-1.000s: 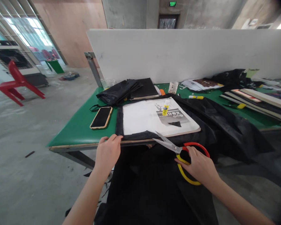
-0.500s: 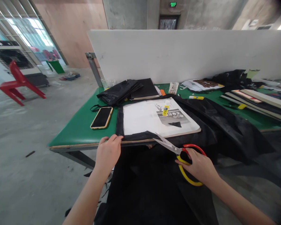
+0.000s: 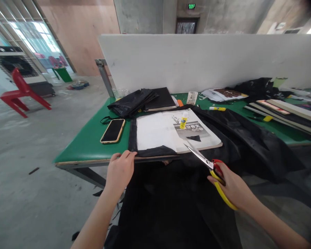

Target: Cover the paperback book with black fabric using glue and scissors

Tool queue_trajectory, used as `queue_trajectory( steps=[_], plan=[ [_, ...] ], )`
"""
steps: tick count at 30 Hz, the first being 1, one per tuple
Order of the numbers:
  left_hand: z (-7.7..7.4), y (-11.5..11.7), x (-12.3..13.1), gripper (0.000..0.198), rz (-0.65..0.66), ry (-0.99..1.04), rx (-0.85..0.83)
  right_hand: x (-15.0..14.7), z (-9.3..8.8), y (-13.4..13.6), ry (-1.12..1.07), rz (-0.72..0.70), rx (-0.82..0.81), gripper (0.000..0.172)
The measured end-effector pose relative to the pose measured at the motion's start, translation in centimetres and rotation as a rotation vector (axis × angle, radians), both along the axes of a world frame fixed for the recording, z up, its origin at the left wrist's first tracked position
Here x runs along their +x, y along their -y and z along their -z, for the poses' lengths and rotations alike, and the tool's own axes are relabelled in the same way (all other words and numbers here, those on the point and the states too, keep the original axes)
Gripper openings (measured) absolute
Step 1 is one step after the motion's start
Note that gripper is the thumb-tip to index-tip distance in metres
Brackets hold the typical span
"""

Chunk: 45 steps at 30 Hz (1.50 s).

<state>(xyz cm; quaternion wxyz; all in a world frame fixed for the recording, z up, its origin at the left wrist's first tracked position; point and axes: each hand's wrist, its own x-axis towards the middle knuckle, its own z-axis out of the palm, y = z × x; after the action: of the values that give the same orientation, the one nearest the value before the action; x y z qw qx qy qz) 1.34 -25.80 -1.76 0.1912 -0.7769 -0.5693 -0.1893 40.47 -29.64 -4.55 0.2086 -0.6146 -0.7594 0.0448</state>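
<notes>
An open book (image 3: pixel 155 129) lies at the table's front edge with black cloth-like material (image 3: pixel 155 151) under it and folded over its lower left edge. My left hand (image 3: pixel 121 169) is closed at the lower left corner, its fingertips pinching the black material. In my right hand (image 3: pixel 232 185) are scissors (image 3: pixel 204 159) with one red and one yellow handle. Their blades are nearly closed and point up and left over the book's lower right part. A yellow glue stick (image 3: pixel 183 121) stands on the printed page, close to a small black scrap (image 3: pixel 194 138).
A phone (image 3: pixel 113 131) lies left on the green table (image 3: pixel 80 145). Behind the book are folded black material (image 3: pixel 132 102), a black book (image 3: pixel 160 98) and a clear cup (image 3: pixel 192 98). Another glue stick (image 3: pixel 217 108) and stacked books (image 3: pixel 287 114) are on the right. A white panel (image 3: pixel 197 62) stands behind.
My right hand has moved the scissors rightward, away from the folded black strip, and the blades have closed. My left hand stays at the corner.
</notes>
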Motion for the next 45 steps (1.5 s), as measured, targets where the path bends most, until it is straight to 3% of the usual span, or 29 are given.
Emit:
queue_trajectory(
  steps=[4, 12, 16, 23, 32, 39, 45],
  plan=[
    [0.6, 0.6, -0.1, 0.028, 0.030, 0.020, -0.003, 0.1, -1.6, -0.2, -0.122, -0.061, -0.224, 0.033],
    [2.6, 1.6, -0.4, 0.033, 0.088, 0.056, 0.061, -1.5, -2.6, -0.4, 0.172, -0.039, -0.063, 0.053],
    [3.3, 1.5, -0.4, 0.032, 0.079, 0.076, 0.084, -2.3, -2.2, -0.3, 0.223, 0.000, -0.070, 0.057],
    [3.4, 1.5, -0.3, 0.032, 0.046, 0.084, 0.082, -3.0, -0.4, -0.7, 0.124, -0.023, -0.151, 0.060],
    [3.2, 1.6, -0.2, 0.032, 0.050, 0.089, 0.086, -3.5, 0.5, -1.7, 0.145, -0.066, -0.060, 0.062],
    [3.2, 1.6, -0.2, 0.032, 0.059, 0.091, 0.100, -3.3, 0.6, -2.2, 0.272, -0.067, 0.148, 0.061],
    [3.2, 1.6, -0.2, 0.031, 0.045, 0.083, 0.085, -3.6, 0.3, -2.5, 0.257, -0.085, 0.115, 0.062]
  ],
)
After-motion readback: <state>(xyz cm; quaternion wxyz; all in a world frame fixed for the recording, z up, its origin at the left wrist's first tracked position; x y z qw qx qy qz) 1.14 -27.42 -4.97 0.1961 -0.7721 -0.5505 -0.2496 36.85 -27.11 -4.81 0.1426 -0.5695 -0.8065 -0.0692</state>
